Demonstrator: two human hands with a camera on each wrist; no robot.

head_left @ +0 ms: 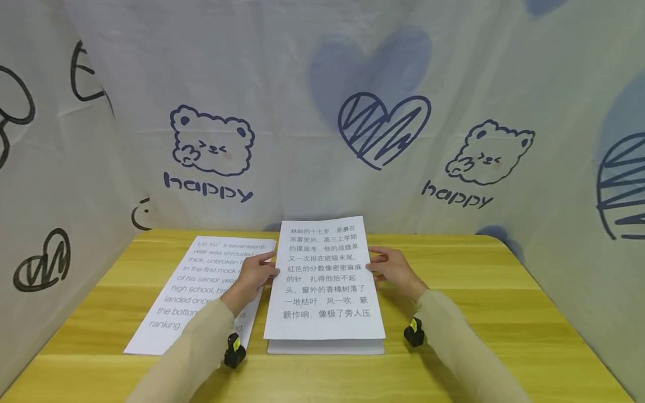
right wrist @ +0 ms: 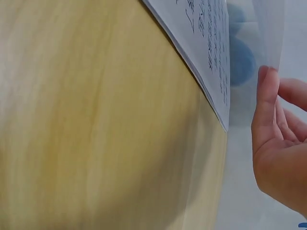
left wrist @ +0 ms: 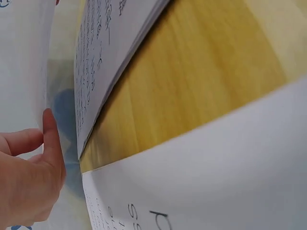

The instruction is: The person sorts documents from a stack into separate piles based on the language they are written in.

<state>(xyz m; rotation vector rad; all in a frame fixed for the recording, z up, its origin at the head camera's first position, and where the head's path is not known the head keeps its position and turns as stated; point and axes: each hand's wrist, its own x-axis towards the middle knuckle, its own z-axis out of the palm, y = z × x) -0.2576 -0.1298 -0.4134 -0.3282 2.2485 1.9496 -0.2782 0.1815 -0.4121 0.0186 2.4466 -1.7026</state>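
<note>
A white sheet of paper (head_left: 325,280) printed with Chinese text is held up between both hands. My left hand (head_left: 254,277) pinches its left edge between thumb and fingers; my right hand (head_left: 395,271) pinches the right edge. Below it lies a stack of printed paper (head_left: 325,347), mostly hidden from the head camera. Both wrist views show a gap between the raised sheet (left wrist: 33,62) and the stack (left wrist: 112,43). To the left, partly behind my left forearm, lies paper with English text (head_left: 176,291).
The wooden table (head_left: 478,308) has a rounded far right corner. Behind it and at both sides hangs a pale cloth (head_left: 297,140) with bear and heart drawings. Small black devices (head_left: 234,351) sit on both wrists.
</note>
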